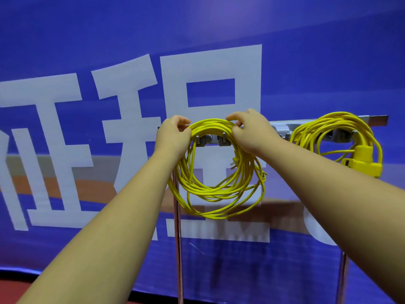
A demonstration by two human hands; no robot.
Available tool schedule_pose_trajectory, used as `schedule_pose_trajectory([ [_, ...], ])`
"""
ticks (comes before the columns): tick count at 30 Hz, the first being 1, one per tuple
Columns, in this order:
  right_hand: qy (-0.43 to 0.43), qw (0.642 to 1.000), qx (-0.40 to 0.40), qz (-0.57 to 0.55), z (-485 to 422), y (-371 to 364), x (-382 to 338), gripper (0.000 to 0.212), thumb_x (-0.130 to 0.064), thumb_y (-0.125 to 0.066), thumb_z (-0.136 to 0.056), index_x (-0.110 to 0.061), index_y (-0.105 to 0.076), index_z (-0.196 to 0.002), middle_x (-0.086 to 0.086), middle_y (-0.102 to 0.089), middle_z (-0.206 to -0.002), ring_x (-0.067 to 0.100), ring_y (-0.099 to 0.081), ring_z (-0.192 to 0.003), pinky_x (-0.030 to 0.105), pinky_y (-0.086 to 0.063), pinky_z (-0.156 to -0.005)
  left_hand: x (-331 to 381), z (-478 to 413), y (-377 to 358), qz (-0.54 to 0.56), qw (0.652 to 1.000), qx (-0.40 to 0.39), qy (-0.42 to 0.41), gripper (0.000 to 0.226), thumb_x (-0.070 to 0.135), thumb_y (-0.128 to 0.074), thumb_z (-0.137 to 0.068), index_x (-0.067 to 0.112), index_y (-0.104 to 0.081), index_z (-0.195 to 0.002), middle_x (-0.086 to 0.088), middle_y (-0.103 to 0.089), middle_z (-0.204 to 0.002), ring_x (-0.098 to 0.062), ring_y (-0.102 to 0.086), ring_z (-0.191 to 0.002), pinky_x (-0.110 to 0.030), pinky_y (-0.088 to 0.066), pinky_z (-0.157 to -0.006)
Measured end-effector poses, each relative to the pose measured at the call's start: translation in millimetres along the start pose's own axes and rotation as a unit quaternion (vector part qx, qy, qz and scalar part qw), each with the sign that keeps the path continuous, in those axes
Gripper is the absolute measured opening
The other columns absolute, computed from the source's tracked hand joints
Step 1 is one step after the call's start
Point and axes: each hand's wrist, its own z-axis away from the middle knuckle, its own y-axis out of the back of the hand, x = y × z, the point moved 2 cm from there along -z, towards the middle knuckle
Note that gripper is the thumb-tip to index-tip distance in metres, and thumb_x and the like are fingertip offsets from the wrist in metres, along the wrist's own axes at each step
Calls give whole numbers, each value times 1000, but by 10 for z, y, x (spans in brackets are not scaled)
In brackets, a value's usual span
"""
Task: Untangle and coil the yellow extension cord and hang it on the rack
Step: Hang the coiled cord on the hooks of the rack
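Both the left hand [173, 133] and right hand [249, 130] grip the coiled yellow cord [215, 189] with curled fingers, and should seat every loop behind the rack [282, 128] hooks before letting go.

The rack [377, 119] was a level metal bar on two shiny posts [178, 238]. Two grey hooks [224, 139] stuck out from its left part. The coiled cord [219, 194] hung there, its top strands passing just over both hooks and its loops falling in front of the left post. I gripped that top with my left hand [173, 137] on one side and my right hand [249, 130] on the other, fingers curled round the strands. Whether the hooks bore its weight I could not tell. Further right a second coil [304, 133] hung from the bar, its yellow socket block [365, 157] dangling at its right side.
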Motion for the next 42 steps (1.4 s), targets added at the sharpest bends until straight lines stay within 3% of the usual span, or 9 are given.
schedule_pose_trajectory([
  [6,12,1000,1,24,106,45,11,41,-28,-52,-101,-36,-63,-140,7,-58,-126,28,-57,-115,49,-54,-96,79,60,74,1,1000,-21,-5,19,21,-68,-95,29,-73,-112,4,-71,-103,-14,-69,-92,-27,-60,-71],
  [10,18,999,2,33,202,72,17,42,-30,-51,-102,-35,-62,-142,7,-59,-127,29,-56,-118,52,-54,-99,96,160,115,16,999,-32,2,24,25,-64,-96,30,-77,-116,7,-74,-105,-13,-69,-96,-27,-61,-75],
  [14,19,999,-5,46,291,95,-1,49,-29,-53,-100,-35,-56,-149,8,-58,-135,31,-54,-125,53,-52,-103,115,252,137,6,999,-37,-1,29,26,-62,-98,31,-72,-126,7,-70,-110,-12,-67,-97,-18,-52,-63],
  [17,13,999,-11,43,334,114,-24,54,-27,-55,-100,-32,-51,-153,9,-55,-142,31,-51,-131,51,-50,-105,110,281,155,-2,1000,-30,2,30,29,-65,-97,31,-68,-127,5,-70,-114,-13,-67,-100,-20,-54,-64],
  [25,1,1000,-9,8,444,183,-45,53,-25,-59,-98,-21,-53,-150,9,-57,-142,29,-54,-130,48,-51,-106,124,367,198,-29,999,-20,12,26,31,-66,-97,28,-66,-122,1,-67,-113,-12,-67,-82,-20,-52,-55],
  [31,1,1000,15,-27,515,243,20,47,-24,-59,-98,-17,-57,-145,8,-59,-138,25,-58,-123,42,-50,-101,115,448,231,10,1000,1,17,17,30,-66,-94,31,-68,-111,2,-67,-111,-15,-66,-97,-38,-64,-75],
  [39,14,997,42,-56,236,310,245,41,-27,-60,-98,-21,-61,-139,0,-63,-136,18,-58,-122,30,-44,-96,346,200,113,45,996,59,-44,24,12,-54,-94,28,-71,-103,8,-70,-101,-7,-66,-92,-23,-56,-73],
  [42,5,998,33,-62,-14,319,340,41,-28,-60,-97,-24,-61,-137,-3,-63,-136,16,-59,-123,30,-43,-95,446,-143,-57,92,995,34,-29,25,12,-56,-93,28,-73,-101,9,-72,-97,-9,-67,-89,-24,-57,-72],
])
